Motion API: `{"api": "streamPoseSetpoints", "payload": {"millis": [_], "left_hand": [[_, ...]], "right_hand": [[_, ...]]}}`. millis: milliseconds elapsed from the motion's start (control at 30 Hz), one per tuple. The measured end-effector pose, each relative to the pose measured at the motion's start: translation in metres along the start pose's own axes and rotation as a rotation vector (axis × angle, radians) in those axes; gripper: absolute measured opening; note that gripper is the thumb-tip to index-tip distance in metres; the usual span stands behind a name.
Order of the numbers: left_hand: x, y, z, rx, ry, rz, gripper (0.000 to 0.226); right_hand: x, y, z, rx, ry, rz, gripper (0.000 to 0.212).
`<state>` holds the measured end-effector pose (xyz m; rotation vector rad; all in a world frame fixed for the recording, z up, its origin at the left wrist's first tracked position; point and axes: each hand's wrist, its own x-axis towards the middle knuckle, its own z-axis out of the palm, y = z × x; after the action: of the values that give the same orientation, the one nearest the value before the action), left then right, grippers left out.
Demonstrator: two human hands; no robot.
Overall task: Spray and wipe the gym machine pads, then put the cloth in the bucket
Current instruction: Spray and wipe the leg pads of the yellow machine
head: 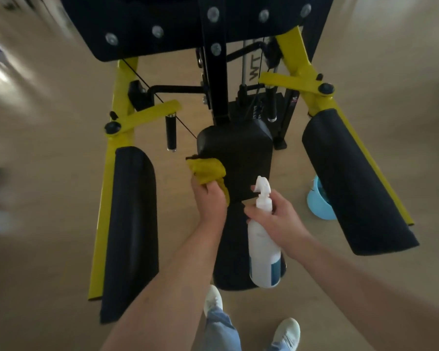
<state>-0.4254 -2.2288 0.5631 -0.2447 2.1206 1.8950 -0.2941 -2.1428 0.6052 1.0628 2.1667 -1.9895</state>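
My left hand (209, 198) grips a bunched yellow cloth (207, 169) against the left edge of the black centre seat pad (241, 153). My right hand (276, 216) holds a white spray bottle (262, 252) by its neck, over the same pad, nozzle pointing up and away. A long black arm pad (131, 224) lies at the left and another (352, 183) at the right, both on yellow frame arms. A light blue bucket (319, 205) stands on the floor, partly hidden behind the right pad.
A large black back pad (142, 24) with bolts hangs overhead at the top. Yellow frame bars (112, 138), cables and a black hanging handle (171, 133) crowd the middle. My white shoes (287, 333) stand on the tan floor below the seat.
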Motion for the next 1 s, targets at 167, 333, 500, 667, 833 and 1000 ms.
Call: {"api": "streamPoseSetpoints", "payload": {"millis": [167, 333, 500, 667, 833, 1000], "left_hand": [[0.032, -0.039, 0.007, -0.201, 0.003, -0.475, 0.073], [0.031, -0.010, 0.009, -0.260, -0.005, -0.438, 0.067], [0.020, 0.030, 0.011, -0.354, 0.025, -0.230, 0.053], [0.015, 0.033, 0.016, -0.165, 0.057, 0.043, 0.033], [0.006, 0.016, 0.018, -0.123, 0.032, -0.016, 0.058], [0.021, 0.005, 0.011, -0.250, -0.023, -0.311, 0.066]], "right_hand": [[0.007, 0.015, 0.000, -0.026, 0.001, 0.029, 0.043], [0.003, 0.019, -0.003, -0.034, -0.020, 0.036, 0.040], [0.001, 0.017, -0.005, -0.035, -0.058, 0.004, 0.033], [-0.002, 0.014, -0.009, -0.031, -0.052, -0.003, 0.037], [-0.010, 0.012, -0.018, -0.061, -0.025, 0.017, 0.038], [-0.020, 0.015, -0.026, -0.089, 0.003, 0.058, 0.036]]}}
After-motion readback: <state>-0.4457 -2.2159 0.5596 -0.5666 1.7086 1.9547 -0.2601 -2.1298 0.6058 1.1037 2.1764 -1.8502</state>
